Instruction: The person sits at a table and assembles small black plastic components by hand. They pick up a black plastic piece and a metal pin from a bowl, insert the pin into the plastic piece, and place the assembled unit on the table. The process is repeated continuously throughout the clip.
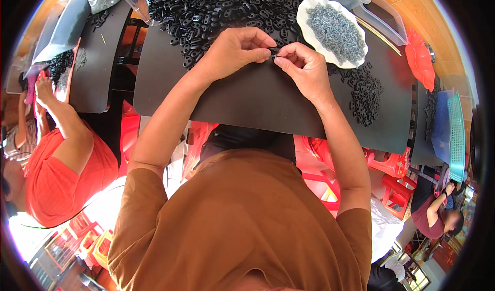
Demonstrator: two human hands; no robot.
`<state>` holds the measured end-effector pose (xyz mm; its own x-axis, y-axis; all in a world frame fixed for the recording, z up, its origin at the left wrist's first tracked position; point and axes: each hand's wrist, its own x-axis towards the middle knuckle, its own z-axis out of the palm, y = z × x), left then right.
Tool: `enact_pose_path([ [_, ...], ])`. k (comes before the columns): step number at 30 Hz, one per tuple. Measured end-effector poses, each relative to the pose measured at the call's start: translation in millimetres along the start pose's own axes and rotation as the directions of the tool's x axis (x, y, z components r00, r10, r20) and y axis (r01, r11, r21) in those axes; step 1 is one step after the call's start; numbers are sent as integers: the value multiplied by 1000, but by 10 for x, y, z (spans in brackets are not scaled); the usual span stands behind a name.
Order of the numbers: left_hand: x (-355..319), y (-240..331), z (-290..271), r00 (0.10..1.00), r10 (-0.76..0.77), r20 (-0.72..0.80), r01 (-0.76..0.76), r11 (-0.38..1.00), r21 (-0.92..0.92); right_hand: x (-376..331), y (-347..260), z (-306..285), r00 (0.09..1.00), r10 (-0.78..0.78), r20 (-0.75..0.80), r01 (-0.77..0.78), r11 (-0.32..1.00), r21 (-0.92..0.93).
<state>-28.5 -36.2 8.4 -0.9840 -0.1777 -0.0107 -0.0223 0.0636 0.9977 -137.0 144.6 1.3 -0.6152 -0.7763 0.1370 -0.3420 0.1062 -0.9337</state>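
Over the dark table (247, 105), my left hand (234, 51) and my right hand (305, 69) meet fingertip to fingertip. Between them is a small black plastic piece (274, 50), pinched by thumb and forefinger on both sides. Fingers cover most of it. Just beyond my hands spreads a big heap of black oval pieces with holes (216, 12). A scalloped white dish (304, 19) beside my right hand holds many tiny grey, translucent parts. Nearer on the right lies a smaller pile of black pieces (366, 100).
Clear plastic bins (384, 20) stand along the far edge. A red scalloped dish (420, 59) and a turquoise basket (456, 136) are at the right. One person in red (72, 172) works at the left table; another person (435, 216) is at far right. Red stools (397, 193) stand below.
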Motion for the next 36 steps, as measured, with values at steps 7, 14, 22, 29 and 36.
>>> enact_pose_path([
  [7, -10, 5, 25, 1000, 15, -23, -13, 996, 86, -2, -2, 16, 1000, 3, -10, -3, 1000, -11],
  [14, -10, -3, 32, 996, 70, -45, -62, 985, 162, 1, -15, 29, 999, 30, -13, -30, 999, -41],
  [22, -13, 2, 25, 993, 104, -52, -88, 962, 258, 9, -10, 41, 1000, 22, -22, -23, 997, -72],
  [29, -23, 2, 60, 989, 132, -66, -104, 942, 320, 13, 14, 53, 999, 5, -36, -6, 999, -33],
  [36, -28, 0, 63, 987, 153, -53, -128, 935, 331, 21, 49, 73, 997, -44, -60, 42, 998, -39],
])
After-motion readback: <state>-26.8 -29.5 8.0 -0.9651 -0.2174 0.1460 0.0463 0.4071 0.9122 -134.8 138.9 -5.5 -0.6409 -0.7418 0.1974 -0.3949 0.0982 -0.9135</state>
